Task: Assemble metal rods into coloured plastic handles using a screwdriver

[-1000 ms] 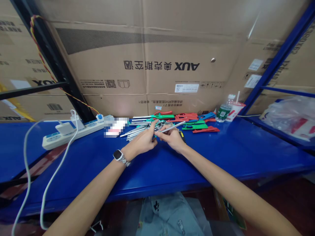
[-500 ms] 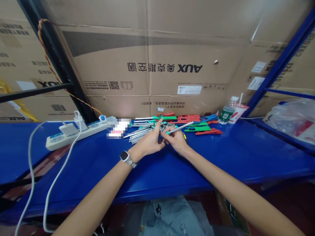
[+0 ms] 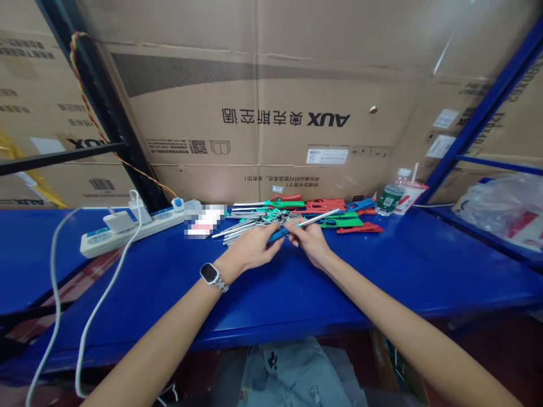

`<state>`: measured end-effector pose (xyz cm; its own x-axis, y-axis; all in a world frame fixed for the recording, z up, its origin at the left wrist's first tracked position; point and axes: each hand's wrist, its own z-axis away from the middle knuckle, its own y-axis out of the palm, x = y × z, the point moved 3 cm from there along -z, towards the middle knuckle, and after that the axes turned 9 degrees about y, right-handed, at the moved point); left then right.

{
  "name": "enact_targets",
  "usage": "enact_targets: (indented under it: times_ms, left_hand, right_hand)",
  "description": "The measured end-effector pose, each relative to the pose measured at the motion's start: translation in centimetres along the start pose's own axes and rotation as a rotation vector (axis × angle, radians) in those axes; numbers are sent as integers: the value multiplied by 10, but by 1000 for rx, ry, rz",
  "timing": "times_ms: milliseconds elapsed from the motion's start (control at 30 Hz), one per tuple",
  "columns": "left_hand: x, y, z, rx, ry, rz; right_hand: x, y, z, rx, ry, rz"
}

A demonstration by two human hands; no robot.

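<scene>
My left hand (image 3: 255, 246), with a watch at the wrist, is closed around a blue plastic piece (image 3: 278, 234) over the blue table. My right hand (image 3: 311, 240) pinches a silver metal tube (image 3: 320, 217) with a green end, which slants up to the right. The two hands almost meet, the tube's green end close to the blue piece. Just behind them lies a pile of silver tubes (image 3: 240, 229) with small wires and green parts. Red, green (image 3: 341, 220) and blue plastic handles (image 3: 360, 204) lie to the right of the pile.
A white power strip (image 3: 127, 228) with plugs and cables lies at the left. A water bottle (image 3: 389, 195) and a red-and-white cup (image 3: 409, 198) stand at the back right. Large cardboard (image 3: 190, 113) rises behind the table (image 3: 382, 271). A plastic bag (image 3: 500, 206) lies far right.
The blue piece now shows in my left hand, whose raised finger has come down. My right hand has shifted slightly right with the tube.
</scene>
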<state>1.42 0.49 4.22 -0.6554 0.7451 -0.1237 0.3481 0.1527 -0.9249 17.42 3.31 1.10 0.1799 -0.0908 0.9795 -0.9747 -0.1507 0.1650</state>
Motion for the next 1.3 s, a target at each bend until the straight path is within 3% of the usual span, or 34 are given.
enact_targets:
  times_ms: [300, 500, 867, 1300]
  left_hand:
    - [6, 1, -1, -71, 42, 128]
    - [4, -4, 2, -99, 69, 197]
    - [2, -4, 3, -106, 63, 197]
    - [4, 2, 1, 17, -46, 84]
  right_hand:
    - [2, 4, 3, 15, 24, 98]
    - [11, -5, 6, 69, -51, -23]
    - [9, -4, 4, -47, -130, 9]
    - [7, 6, 7, -5, -70, 83]
